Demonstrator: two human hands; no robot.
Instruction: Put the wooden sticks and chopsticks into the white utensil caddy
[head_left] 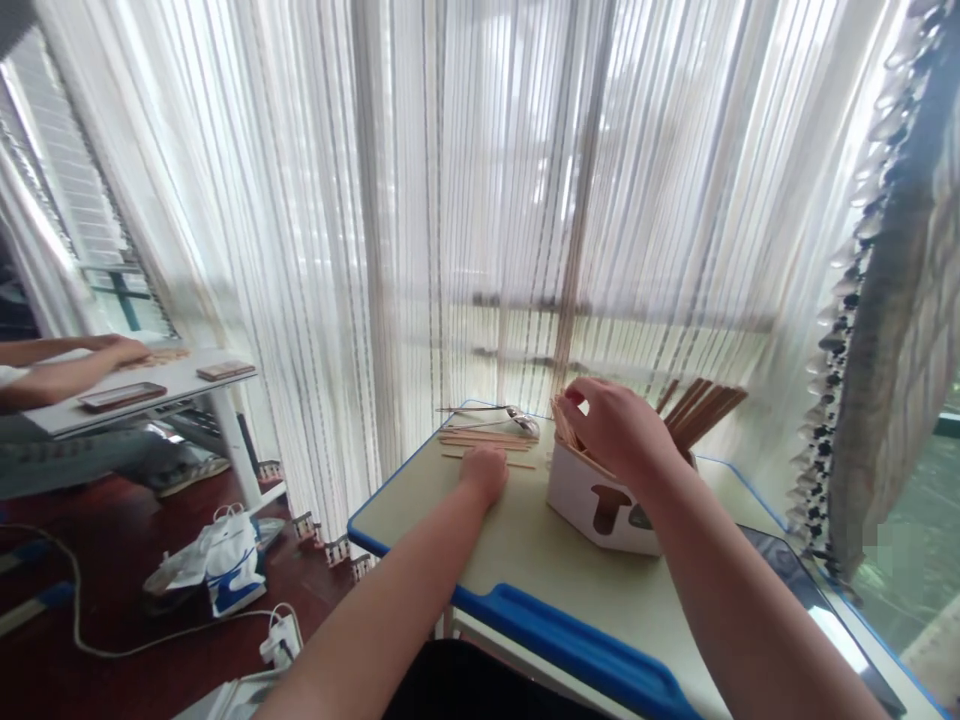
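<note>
Right hand (619, 430) fingers pinch thin brown wooden sticks (701, 410); they look light, stiff, slippy, so grab their tops. Left hand (485, 472) fingers curl shut.

The right hand (619, 430) covers the near sticks (705, 408) in the white holder (592, 505), so its grip is unclear. The left hand (486, 472) hides its own curled fingers. At 9 o'clock, a co-worker's forearms (67, 368) are cut by the edge. At 4 o'clock, the right forearm overlaps a dark slab (802, 590).
</note>
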